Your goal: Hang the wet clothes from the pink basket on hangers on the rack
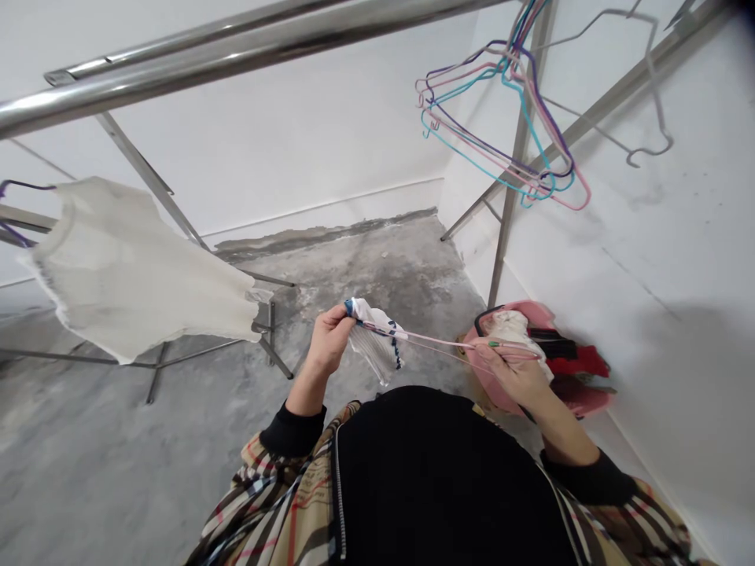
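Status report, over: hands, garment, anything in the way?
Left hand pinching small white ribbed garment with dark-blue trim. Right hand gripping thin pink wire hanger. Pink plastic basket beneath right hand, not visibly obstructing.

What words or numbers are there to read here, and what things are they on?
None that can be read.
Plaid jacket: small dark print on its front looks like lettering, but it is too blurred to read.
White garment, pink hanger, hanging cream top and pink basket: no readable words or numbers.
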A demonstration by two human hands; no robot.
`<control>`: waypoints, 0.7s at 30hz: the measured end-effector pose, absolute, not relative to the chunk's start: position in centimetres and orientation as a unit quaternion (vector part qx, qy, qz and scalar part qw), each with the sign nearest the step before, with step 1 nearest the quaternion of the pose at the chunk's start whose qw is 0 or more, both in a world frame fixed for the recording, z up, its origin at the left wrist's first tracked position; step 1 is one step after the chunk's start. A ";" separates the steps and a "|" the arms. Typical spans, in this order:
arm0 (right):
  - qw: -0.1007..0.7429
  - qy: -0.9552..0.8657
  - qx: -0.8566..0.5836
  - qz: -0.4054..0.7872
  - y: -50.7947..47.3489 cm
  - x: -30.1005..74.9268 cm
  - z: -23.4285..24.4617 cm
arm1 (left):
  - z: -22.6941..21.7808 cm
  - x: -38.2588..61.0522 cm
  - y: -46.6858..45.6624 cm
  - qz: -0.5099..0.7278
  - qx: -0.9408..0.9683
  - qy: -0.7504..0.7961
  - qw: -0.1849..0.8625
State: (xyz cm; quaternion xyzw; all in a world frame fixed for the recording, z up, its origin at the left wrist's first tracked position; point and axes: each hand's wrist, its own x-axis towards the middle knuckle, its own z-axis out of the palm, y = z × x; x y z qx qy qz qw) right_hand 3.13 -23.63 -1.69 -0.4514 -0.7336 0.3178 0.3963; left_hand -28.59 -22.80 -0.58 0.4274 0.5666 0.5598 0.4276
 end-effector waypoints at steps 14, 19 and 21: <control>0.360 -0.740 -0.449 0.346 -24.2 3.3 -2.0 | -0.7 -28.4 -23.8 0.575 0.425 0.529 0.456; 0.351 -0.734 -0.447 0.372 -24.2 2.5 -3.0 | -0.3 -28.1 -24.0 0.521 0.479 0.539 0.457; 0.344 -0.730 -0.454 0.378 -24.2 1.8 -3.4 | -0.2 -27.7 -24.2 0.480 0.544 0.541 0.425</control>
